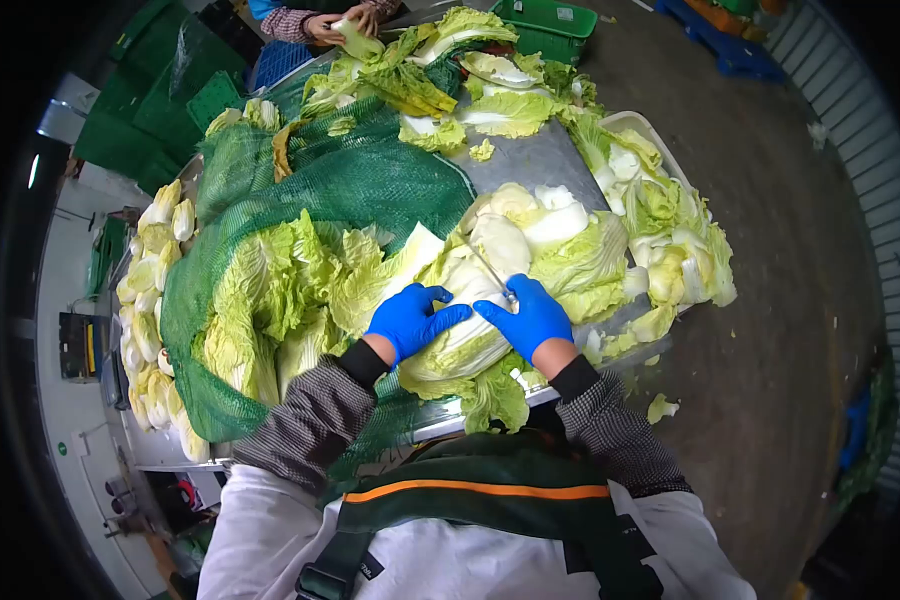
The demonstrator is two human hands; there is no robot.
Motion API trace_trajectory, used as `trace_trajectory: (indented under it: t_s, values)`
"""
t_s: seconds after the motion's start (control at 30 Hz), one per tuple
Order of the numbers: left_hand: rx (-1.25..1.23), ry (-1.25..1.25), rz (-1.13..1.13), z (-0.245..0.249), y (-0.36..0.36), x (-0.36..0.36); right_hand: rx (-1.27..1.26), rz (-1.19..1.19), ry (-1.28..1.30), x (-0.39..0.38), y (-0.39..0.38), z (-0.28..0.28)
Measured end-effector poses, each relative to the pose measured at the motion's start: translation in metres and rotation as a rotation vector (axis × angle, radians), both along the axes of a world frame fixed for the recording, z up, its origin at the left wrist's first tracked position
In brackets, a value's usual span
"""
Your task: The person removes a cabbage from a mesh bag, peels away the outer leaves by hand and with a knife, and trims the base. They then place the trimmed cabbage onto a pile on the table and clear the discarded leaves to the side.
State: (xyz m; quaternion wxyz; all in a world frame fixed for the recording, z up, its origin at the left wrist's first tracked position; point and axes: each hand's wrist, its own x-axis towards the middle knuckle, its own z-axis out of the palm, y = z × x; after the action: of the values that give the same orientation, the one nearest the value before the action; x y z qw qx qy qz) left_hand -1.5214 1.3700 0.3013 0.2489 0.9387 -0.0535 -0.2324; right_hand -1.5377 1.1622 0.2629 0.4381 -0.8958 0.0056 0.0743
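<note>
the right hand (pixel 526 318), in a blue glove at the centre of the frame, is covering most of the knife's handle; only the thin blade of the knife (pixel 487 264) is showing, pointing up and left. that hand's fingers are curling round the handle, its thumb reaching left, but how tight the grip is i cannot tell. the left hand (pixel 410 322), gloved alike, is resting half open on the cabbage (pixel 460 352), thumb stretched away from the fingers and not closing round it. the cabbage is lying just below centre, its near side spilling leaves, its underside hidden.

at the top edge another person's two bare hands (pixel 348 28) are holding one pale piece; the frame is cutting off the rest of that person. one knife is showing, and two green crates (pixel 545 38) are standing at the upper left and top. the trimmed heads (pixel 150 310) at the left are overlapping too much for counting.

green netting (pixel 335 190) is covering much of the left and middle of the grey metal table (pixel 540 165), holding leafy heads. a pale-rimmed tub (pixel 642 124) is brimming with leaves at the right. scraps are dotting the dark floor (pixel 760 340), and a ribbed wall (pixel 855 120) is curving down the right edge.
</note>
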Motion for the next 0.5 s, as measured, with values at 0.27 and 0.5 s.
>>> trace_trajectory:
  t_s: [0.27,0.5]
  values:
    - [-0.292,0.096,0.211,-0.033,0.018,-0.008,0.125,-0.062,0.020,-0.047,-0.004,-0.034]
    - [-0.045,-0.004,-0.062,-0.002,-0.027,-0.006,0.208,-0.123,-0.159,-0.057,-0.013,-0.025]
